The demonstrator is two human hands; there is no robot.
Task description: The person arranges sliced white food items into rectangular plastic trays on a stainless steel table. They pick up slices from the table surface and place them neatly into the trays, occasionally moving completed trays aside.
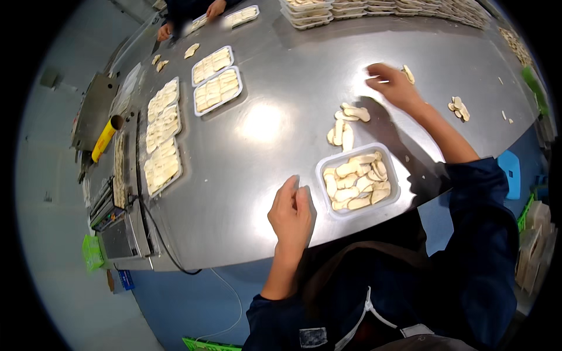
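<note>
A white plastic tray (397, 182) stands near the front edge of the steel table, filled with sliced mushrooms (358, 182). Left of it, my left hand (290, 213) hovers with fingers bent, nothing visible in it. Beyond the tray my right hand (390, 83) is raised over the table, slightly blurred; its thumb and fingers are apart and no slice shows between them. One mushroom slice (408, 74) lies just beside it, partly hidden by the hand. Loose slices (342, 134) rest against the tray's far side, with more (355, 112) beyond. Another small pile (459, 109) lies to the right.
Filled trays stand at the left (179, 169) and farther back (239, 90). Stacked trays (307, 19) line the far edge. A co-worker's hands (215, 8) are at the top left, near other trays. A machine with a yellow tube (104, 139) and black cable (162, 237) borders the left.
</note>
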